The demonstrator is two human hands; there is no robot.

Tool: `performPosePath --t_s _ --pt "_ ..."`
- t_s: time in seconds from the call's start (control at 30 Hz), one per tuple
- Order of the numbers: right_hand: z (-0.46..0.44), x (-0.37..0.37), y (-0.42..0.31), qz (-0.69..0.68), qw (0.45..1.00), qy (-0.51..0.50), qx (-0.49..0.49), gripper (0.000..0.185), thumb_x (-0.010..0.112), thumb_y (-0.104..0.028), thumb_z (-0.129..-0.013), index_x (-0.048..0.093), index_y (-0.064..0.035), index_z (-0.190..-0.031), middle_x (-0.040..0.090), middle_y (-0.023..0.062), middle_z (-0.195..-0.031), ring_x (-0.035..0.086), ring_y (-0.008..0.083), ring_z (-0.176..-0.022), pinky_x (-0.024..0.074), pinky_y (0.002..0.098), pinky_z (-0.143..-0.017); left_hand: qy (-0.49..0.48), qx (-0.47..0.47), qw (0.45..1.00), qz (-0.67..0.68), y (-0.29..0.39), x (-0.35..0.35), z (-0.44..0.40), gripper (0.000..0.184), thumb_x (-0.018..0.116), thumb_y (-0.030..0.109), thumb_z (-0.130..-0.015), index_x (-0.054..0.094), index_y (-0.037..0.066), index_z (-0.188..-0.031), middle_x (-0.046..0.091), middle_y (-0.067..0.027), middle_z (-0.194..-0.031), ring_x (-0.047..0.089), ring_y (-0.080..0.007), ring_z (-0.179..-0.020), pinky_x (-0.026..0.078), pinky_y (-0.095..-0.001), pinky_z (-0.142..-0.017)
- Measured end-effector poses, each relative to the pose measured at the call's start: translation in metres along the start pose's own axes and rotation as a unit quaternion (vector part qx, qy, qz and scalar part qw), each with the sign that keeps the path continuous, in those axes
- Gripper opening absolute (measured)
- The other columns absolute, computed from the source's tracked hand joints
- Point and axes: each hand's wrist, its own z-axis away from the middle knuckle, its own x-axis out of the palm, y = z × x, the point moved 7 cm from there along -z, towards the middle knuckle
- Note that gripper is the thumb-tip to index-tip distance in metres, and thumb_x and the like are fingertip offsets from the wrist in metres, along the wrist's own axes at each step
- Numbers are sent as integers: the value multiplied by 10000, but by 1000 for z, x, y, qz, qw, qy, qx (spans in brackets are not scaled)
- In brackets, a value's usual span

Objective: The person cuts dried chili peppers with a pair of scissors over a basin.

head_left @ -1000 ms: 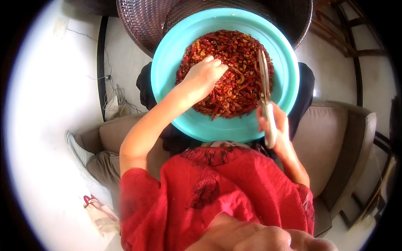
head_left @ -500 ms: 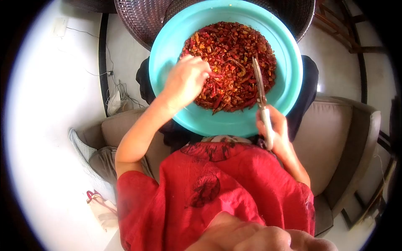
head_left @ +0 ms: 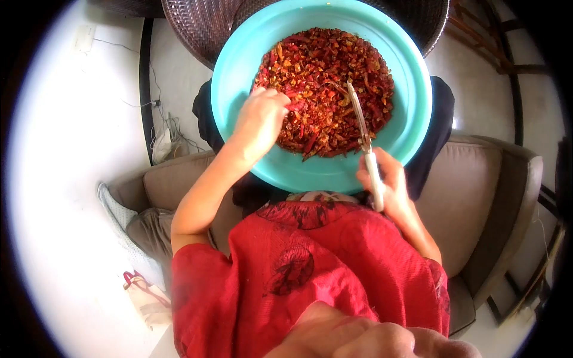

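Note:
A turquoise basin point(head_left: 412, 113) rests on my lap, with many dried red chili pieces point(head_left: 328, 77) inside. My left hand point(head_left: 262, 116) is over the left part of the basin, its fingers closed on a red chili point(head_left: 295, 106) that pokes out to the right of the fingertips. At the basin's near right edge, my right hand point(head_left: 387, 179) is wrapped round the white handle of a pair of scissors point(head_left: 360, 119). The blades look closed or nearly so and point up and slightly left over the chili pieces.
Beyond the basin stands a dark woven chair or basket point(head_left: 197, 30). I sit on a beige sofa point(head_left: 462, 197). Cables and a plastic bag point(head_left: 164, 146) lie on the floor at the left, a cloth bag point(head_left: 148, 301) lower down. Wooden furniture point(head_left: 483, 42) is at the upper right.
My left hand has moved left from the middle of the chilies, and a red chili now shows at its fingertips. The scissors have tilted and shifted left. The basin appears higher in view.

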Motion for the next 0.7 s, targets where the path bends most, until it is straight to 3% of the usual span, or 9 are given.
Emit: performPosePath --t_s 0.17,0.27,0.33,0.37,0.5,0.7 --pt "-3 3 3 -2 1000 -9 8 314 784 -189 -785 621 16 -959 563 63 -774 517 143 -706 440 315 -635 99 -34 994 -10 -6 -35 1 209 679 1 -804 714 33 -1008 663 -112 -913 600 -314 -886 482 -395 -802" --pt "-3 5 3 -9 1000 -3 8 309 784 -184 -783 619 15 -952 567 72 -772 518 149 -703 440 318 -635 38 63 997 34 8 -13 10 204 687 2 -799 729 74 -986 650 -58 -891 597 -248 -859 492 -362 -780" --pt "-3 5 1 -5 1000 -6 8 308 785 -182 -782 619 14 -952 569 75 -773 519 151 -702 440 320 -636 -44 144 985 84 23 5 16 198 673 0 -791 730 78 -964 627 -57 -881 585 -253 -878 490 -344 -790" --pt "-3 6 1 -2 1000 -8 8 306 785 -179 -782 619 14 -952 571 79 -773 520 153 -702 440 321 -636 -99 188 976 42 27 14 20 224 628 26 -795 698 45 -1007 588 -59 -883 566 -255 -897 488 -345 -792" --pt "-4 7 1 18 1000 -11 2 301 783 -178 -785 619 15 -948 569 74 -767 519 147 -697 440 318 -631 -171 249 950 -73 24 35 17 283 553 80 -802 604 25 -1074 533 -75 -900 536 -252 -900 487 -368 -784" --pt "-4 8 -2 5 1000 3 -4 286 772 -178 -798 615 18 -936 567 56 -760 508 126 -691 435 303 -614 -167 325 922 -128 27 50 11 123 574 115 -786 549 71 -898 533 -86 -920 548 -247 -916 498 -375 -779"
